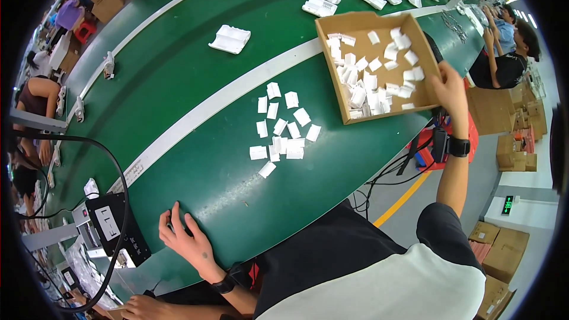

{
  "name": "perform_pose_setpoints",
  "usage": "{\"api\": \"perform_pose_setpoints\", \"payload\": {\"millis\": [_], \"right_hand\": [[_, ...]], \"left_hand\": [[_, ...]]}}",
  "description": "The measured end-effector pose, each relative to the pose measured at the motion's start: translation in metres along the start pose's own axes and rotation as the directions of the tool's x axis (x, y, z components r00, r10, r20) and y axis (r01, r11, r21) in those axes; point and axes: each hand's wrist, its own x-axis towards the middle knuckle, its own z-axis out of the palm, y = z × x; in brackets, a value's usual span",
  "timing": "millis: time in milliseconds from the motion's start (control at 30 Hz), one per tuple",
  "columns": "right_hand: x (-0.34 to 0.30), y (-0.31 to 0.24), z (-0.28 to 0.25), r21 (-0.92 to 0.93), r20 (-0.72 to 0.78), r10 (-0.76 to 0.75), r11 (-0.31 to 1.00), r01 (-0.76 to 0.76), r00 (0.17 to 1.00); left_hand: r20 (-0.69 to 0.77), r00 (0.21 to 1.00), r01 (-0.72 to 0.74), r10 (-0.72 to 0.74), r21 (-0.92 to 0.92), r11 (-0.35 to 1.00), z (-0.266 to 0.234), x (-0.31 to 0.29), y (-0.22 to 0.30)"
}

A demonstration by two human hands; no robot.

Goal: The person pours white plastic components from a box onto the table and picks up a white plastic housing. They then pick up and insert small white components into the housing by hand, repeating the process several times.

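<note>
My right hand (pixel 450 90) grips the right wall of a shallow brown cardboard box (pixel 388 22) near its front corner. Many small white plastic pieces (pixel 368 82) lie loose in the box, thickest toward its left side. To the left of the box, a loose group of similar white pieces (pixel 294 130) is spread on the green tabletop (pixel 225 207). My left hand (pixel 186 243) rests on the table near its front edge, fingers apart and nothing in them. It is closest to a black device (pixel 115 225) with a white label.
A white strip (pixel 225 102) divides the table from a green conveyor carrying white housings (pixel 230 40). Black cables (pixel 121 184) loop at the left. Another person's hand (pixel 142 307) shows at the lower left. Co-workers sit around. A red crate (pixel 468 142) stands below the right table edge.
</note>
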Motion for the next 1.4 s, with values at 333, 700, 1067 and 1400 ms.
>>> {"api": "perform_pose_setpoints", "payload": {"millis": [333, 700, 1067, 1400], "right_hand": [[0.030, -0.077, -0.064, -0.242, -0.196, -0.218, 0.956, 0.168, 0.956], [0.008, -0.156, -0.073, 0.133, -0.003, -0.155, 0.979, 0.154, 0.988], [-0.027, -0.199, -0.087, 0.058, 0.147, -0.435, 0.901, 0.431, 0.889], [-0.058, -0.225, -0.078, 0.044, 0.045, -0.456, 0.890, 0.455, 0.889]], "left_hand": [[-0.009, 1.000, 0.022, -0.022, -0.021, 1.000, 0.002, -0.001, 0.000], [-0.007, 1.000, 0.026, -0.026, -0.022, 0.999, -0.002, -0.002, 0.000], [-0.007, 0.999, 0.040, -0.041, -0.045, 0.998, -0.003, -0.002, -0.002], [0.000, 0.999, 0.053, -0.053, -0.048, 0.997, -0.004, -0.003, -0.003]]}}
